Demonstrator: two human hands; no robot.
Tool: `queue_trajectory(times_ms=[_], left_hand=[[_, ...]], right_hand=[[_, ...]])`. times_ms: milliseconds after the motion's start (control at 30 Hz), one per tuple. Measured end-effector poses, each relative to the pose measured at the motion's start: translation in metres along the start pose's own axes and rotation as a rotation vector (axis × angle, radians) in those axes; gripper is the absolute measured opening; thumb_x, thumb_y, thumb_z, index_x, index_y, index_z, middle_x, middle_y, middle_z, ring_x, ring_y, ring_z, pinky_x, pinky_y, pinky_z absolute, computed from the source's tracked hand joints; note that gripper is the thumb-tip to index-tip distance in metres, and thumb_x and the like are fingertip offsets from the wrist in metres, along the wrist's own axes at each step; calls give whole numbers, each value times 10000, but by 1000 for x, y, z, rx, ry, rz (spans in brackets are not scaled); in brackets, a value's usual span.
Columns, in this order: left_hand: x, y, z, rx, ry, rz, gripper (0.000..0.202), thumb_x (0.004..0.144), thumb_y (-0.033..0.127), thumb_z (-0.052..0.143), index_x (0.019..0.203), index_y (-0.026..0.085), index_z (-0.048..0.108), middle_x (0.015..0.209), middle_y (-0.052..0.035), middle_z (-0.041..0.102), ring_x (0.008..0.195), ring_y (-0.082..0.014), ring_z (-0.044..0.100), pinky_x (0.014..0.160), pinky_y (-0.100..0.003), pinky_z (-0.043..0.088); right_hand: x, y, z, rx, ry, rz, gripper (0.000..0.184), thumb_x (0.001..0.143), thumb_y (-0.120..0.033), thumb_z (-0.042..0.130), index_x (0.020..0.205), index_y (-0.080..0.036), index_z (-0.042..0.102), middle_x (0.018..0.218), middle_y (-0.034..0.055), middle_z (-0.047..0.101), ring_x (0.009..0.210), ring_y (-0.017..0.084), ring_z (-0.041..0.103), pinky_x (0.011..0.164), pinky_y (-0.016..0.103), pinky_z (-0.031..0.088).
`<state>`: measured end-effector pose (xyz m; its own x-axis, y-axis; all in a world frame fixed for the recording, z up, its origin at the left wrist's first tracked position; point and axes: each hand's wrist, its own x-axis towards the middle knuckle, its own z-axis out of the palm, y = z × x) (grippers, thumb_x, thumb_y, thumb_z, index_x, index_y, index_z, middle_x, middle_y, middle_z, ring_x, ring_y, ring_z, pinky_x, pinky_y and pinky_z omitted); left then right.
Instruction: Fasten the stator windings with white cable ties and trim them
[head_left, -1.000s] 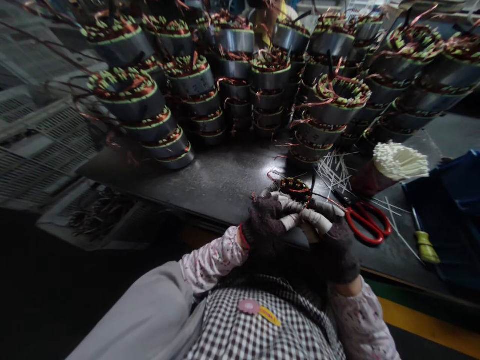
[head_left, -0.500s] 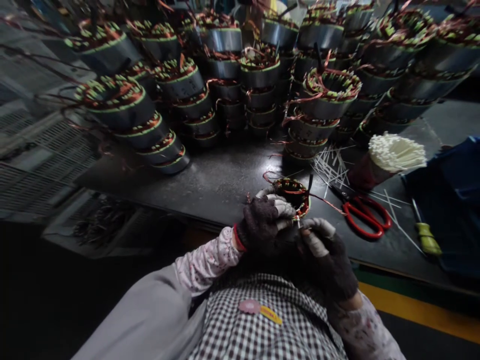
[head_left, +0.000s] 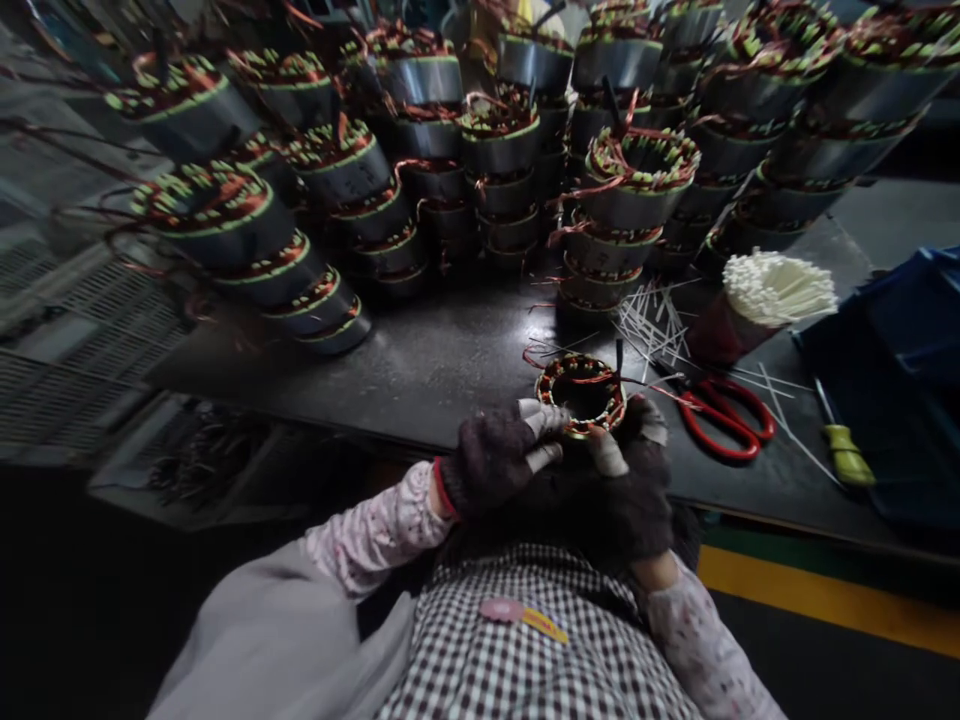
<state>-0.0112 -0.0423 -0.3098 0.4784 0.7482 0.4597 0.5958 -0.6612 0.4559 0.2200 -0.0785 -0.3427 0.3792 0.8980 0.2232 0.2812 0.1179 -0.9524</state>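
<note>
A motor stator (head_left: 616, 402), a ring wound with copper wire and lined with pale slot strips, lies at the table's near edge. A black sleeve and reddish lead wires stick out from its right side. My left hand (head_left: 501, 452), in a dark glove with white-taped fingertips, closes on the ring's near left rim. Across from it, my right hand (head_left: 636, 482) grips the near right rim, its taped thumb on top. Parts of the fingers behind the ring are hidden. Red-handled scissors (head_left: 727, 445) lie to the right of my right hand.
Stacked stators (head_left: 341, 165) line the back of the dark table (head_left: 442, 365). White strips (head_left: 652, 325) lie loose beside a cup of strips (head_left: 776, 290). At right are a green-handled screwdriver (head_left: 847, 455) and blue bins (head_left: 900, 370). A crate (head_left: 187, 500) sits below left.
The stator now lies flatter, its opening facing up more. My right hand has moved from the white strip at the near rim to the ring's right side. The view has shifted slightly.
</note>
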Motion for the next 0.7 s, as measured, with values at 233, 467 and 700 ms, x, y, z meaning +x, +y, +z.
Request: queue_trajectory(times_ms=[233,467,700], left_hand=[[82,-22,-47,-101,-438,250,324,1084,176,664,1213,298,934,1228,-38,900,1113,-255,844,1026,-374,675],[71,-22,-33,-171,-330,240,361,1022,175,688,1211,347,942,1399,-47,881,1265,-287,846,1189,-447,660],[56,-26,22,-71,234,-243,525,927,245,818,1448,181,803,1504,-150,812,1419,-370,775,1299,-556,627]], right_hand=[[99,-12,-2,-114,-526,-166,492,997,-456,797,1444,-251,805,1381,111,861,1315,372,794,1163,572,642],[132,-1,-68,49,-26,-153,332,968,-498,890,1136,-218,827,1005,84,861,789,225,791,725,372,655],[204,39,-104,-42,421,-246,154,931,-242,856,1014,-156,759,976,106,827,885,191,760,852,365,594]])
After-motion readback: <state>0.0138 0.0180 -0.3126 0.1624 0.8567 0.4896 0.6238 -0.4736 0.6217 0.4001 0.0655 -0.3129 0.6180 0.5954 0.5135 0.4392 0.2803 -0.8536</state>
